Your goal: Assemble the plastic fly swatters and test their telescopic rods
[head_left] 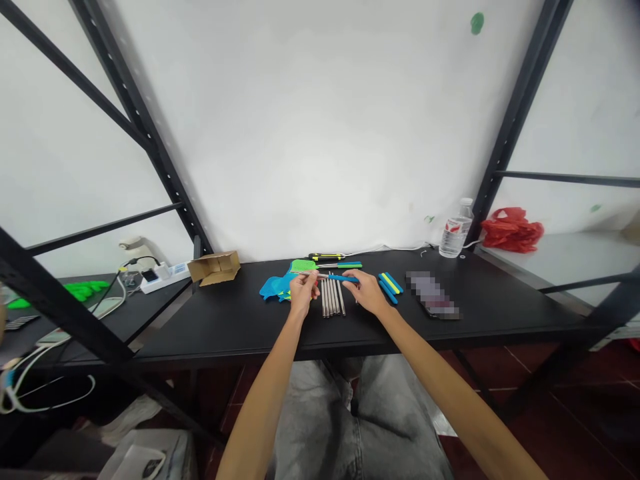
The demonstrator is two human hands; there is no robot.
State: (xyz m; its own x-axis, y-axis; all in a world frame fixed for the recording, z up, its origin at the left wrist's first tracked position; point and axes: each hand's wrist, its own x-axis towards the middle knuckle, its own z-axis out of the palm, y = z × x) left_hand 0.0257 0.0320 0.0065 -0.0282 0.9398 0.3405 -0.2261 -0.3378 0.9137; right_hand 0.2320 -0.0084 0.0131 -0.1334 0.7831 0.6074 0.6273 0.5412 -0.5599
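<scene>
My left hand (303, 291) is closed on a thin metal rod (323, 275), held level just above the black table. A blue handle (342, 278) sits in line with the rod's right end, and my right hand (369, 292) grips it, fingers closed. Several loose silver rods (332, 300) lie side by side below and between the hands. Blue flat swatter heads (273, 287) are piled left of my left hand, partly hidden by it. Behind, a green swatter head (303, 265) lies near rods with blue and green handles (354, 265). Loose blue and yellow handles (391, 283) rest to the right.
An open cardboard box (215, 269) stands at the table's left. A yellow-and-black utility knife (327, 256) lies by the wall. Rightward are a blurred phone-like object (434, 295), a water bottle (455, 230) and a red plastic bag (513, 230). Black shelf posts (165, 167) frame the table.
</scene>
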